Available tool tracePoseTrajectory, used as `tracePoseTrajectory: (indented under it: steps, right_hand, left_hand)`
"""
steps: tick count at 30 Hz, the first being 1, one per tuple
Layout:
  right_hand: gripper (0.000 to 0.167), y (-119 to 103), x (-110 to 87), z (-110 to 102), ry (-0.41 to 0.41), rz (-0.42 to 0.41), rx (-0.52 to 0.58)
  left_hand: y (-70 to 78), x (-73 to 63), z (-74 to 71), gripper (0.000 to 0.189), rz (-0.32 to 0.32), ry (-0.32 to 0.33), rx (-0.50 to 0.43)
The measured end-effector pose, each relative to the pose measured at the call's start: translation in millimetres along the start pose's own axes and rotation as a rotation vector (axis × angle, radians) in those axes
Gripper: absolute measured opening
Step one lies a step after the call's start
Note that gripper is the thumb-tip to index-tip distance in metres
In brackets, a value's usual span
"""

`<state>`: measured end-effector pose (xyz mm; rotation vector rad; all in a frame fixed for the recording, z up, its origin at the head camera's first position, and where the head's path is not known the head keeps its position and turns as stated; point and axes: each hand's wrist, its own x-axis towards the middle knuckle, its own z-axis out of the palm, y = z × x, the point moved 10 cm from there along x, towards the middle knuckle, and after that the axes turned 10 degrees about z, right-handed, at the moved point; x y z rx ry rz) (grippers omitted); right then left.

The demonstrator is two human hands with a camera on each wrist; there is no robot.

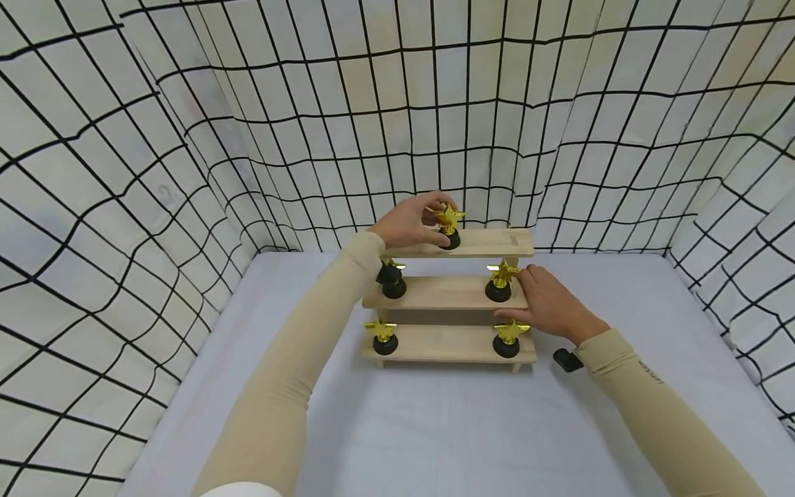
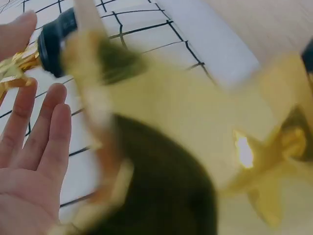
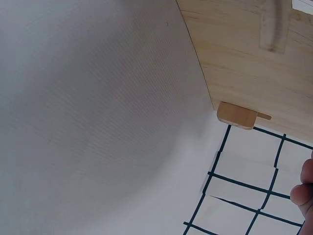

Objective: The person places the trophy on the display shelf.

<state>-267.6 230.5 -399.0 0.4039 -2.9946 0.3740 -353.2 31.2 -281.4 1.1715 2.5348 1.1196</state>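
Note:
A three-tier wooden shelf [image 1: 459,338] stands on the white-covered table. At its top board my left hand [image 1: 413,219] pinches a small gold star trophy [image 1: 450,217] with a black base, thumb low by the base. In the left wrist view that trophy [image 2: 17,68] lies tilted between thumb and finger, the other fingers extended. My right hand [image 1: 553,300] grips the right end of the middle board, thumb along its front edge, fingers beside another star trophy [image 1: 500,276]. Only fingertips [image 3: 304,193] show in the right wrist view, beside the wooden side.
Star trophies stand at the bottom board's left [image 1: 381,335] and right [image 1: 509,337]. Another trophy [image 1: 394,286], at the middle board's left, is partly hidden by my left wrist. Black-lined white walls [image 1: 459,131] rise behind and beside the table [image 1: 435,428].

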Motion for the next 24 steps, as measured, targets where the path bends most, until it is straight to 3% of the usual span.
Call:
tracePoseTrajectory:
  steps: [8,12,17,24]
  right_hand:
    - [0.084,7.8,0.8,-7.2,0.044,-0.014,-0.012]
    - [0.084,12.9,2.3,-11.0,0.038,-0.003,0.002]
    - [0.086,20.7,0.0,-6.8,-0.007,0.021,0.055]
    - [0.09,53.0,-20.2,-16.0,-0.064,0.132,0.097]
  left_hand:
    - [5.5,-5.3,-29.8,0.051,0.012,0.059,0.033]
    - [3.9,-19.2,-49.3,0.05,-0.011,0.099,0.078]
    - [-9.3,-55.9,-74.5,0.048,-0.066,0.182,0.165]
    - [-30.0,-126.6,-108.4,0.056,-0.165,0.335,0.361]
